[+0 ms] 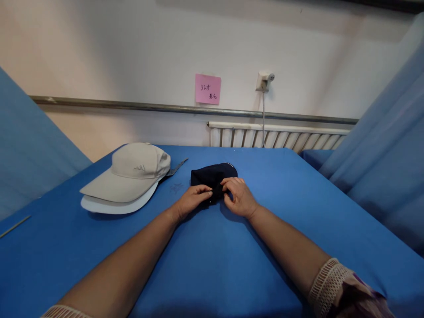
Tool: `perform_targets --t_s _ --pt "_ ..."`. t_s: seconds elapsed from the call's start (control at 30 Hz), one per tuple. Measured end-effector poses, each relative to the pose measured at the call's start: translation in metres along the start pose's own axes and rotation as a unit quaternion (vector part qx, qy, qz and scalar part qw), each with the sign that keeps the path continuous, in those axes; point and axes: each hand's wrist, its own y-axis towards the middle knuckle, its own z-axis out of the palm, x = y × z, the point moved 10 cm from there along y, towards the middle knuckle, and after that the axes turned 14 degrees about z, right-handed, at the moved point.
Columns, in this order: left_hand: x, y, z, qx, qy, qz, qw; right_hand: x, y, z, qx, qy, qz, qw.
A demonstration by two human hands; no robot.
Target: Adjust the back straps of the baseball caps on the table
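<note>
A dark navy cap [212,174] lies folded on the blue table [212,265], a little beyond the middle. My left hand [192,199] pinches its near edge from the left, fingers closed on the fabric. My right hand [240,196] grips the same edge from the right, fingers curled over the cloth. The two hands almost touch each other at the cap's near side.
Two stacked caps, a beige cap [132,172] over a white brim [115,205], lie at the left of the table. Blue curtains hang at both sides. A radiator [278,137], a pink note [207,89] and a wall socket [263,81] are behind the table.
</note>
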Motion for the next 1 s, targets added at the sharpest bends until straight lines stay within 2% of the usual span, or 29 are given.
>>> perform_targets --t_s 0.13,0.3,0.47,0.67,0.8,0.9,1.0 --pt "0.006 0.002 -0.003 -0.031 0.007 -0.002 0.999 0.005 -0.002 -0.002 0.004 -0.005 -0.016 1.000" --pt "0.014 0.004 -0.010 -0.061 0.015 -0.002 0.998 0.010 -0.005 0.008 0.068 -0.016 -0.025 0.997" --pt "0.008 0.003 -0.007 -0.023 0.010 0.004 1.000 -0.014 0.001 0.006 0.042 0.024 0.060 0.997" --pt "-0.007 0.002 -0.006 0.004 0.122 0.049 0.991 -0.021 0.001 0.023 0.108 0.012 0.052 0.993" --pt "-0.023 0.000 -0.005 0.020 0.253 0.103 0.962 -0.019 0.000 0.026 0.103 -0.043 0.043 0.993" --pt "-0.030 -0.001 0.001 0.060 0.351 0.137 0.925 -0.016 0.001 0.022 0.073 -0.106 0.033 0.991" --pt "-0.036 -0.001 0.003 0.066 0.419 0.167 0.890 -0.013 0.002 0.018 0.053 -0.146 0.027 0.987"
